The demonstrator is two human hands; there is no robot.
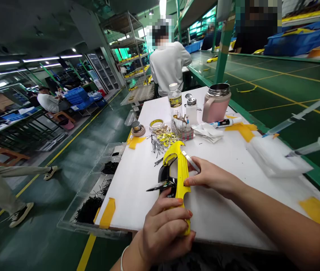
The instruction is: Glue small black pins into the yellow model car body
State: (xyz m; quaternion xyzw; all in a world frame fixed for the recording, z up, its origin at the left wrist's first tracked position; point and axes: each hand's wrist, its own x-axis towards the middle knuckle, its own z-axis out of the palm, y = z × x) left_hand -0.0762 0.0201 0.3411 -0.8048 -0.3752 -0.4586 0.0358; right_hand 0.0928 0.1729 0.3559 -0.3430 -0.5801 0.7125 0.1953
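My left hand (167,226) is closed around the near end of a yellow model car body (181,173), holding it tilted above the white tabletop. Black parts (164,175) show on the body's left side, and a thin dark piece juts out there. At the body's right edge, my right hand (212,175) is closed on a flat silver tool that looks like tweezers (190,162). Its thumb touches the yellow body; the tool's far tip is hard to make out. Just beyond lie small yellow parts (167,139) and thin black pieces (157,161).
A pink mug (218,103), a clear bottle (175,99), a pump dispenser (191,107), a marker (222,123) and a tape roll (156,124) stand or lie behind. Syringes (295,116) rest at right on white foam (278,158). Left, clear trays (72,216) hold black parts. A person (167,66) is ahead.
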